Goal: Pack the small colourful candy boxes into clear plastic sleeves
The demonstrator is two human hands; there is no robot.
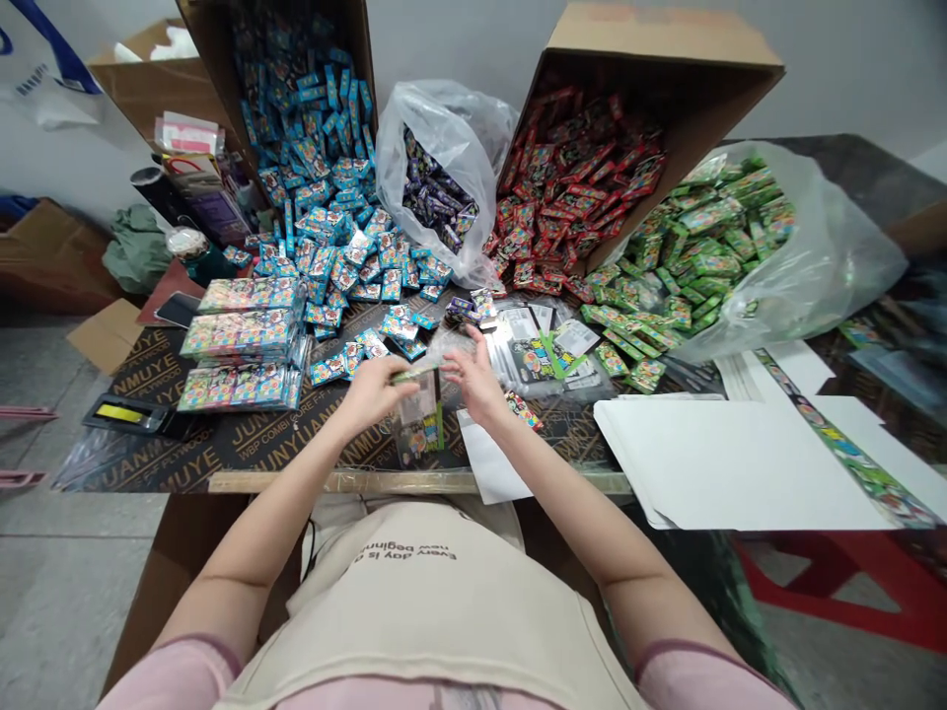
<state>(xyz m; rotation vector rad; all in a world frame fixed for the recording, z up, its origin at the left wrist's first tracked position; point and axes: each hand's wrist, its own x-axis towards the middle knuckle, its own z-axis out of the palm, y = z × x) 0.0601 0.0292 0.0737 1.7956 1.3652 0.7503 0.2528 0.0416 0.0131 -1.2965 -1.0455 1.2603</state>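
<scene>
My left hand [377, 394] is closed on the upper edge of a clear plastic pouch [420, 434] with a printed green and yellow label, near the table's front edge. My right hand [477, 380] has its fingers apart beside the pouch's top right, below a few purple packets [463, 311]. Small blue packets [396, 330] lie just beyond my hands. Right of my right hand, flat printed bags and cards [537, 355] are piled, with one red packet [524, 409] by my wrist. A white sheet [492, 459] lies under my right forearm.
Boxes of blue packets [311, 128] and red packets [584, 187] lean at the back, a plastic bag [444, 128] of purple ones between them. Green packets [702, 237] spill from a bag at the right. Wrapped sets [241, 345] stand left; white card sheets [725, 459] lie right.
</scene>
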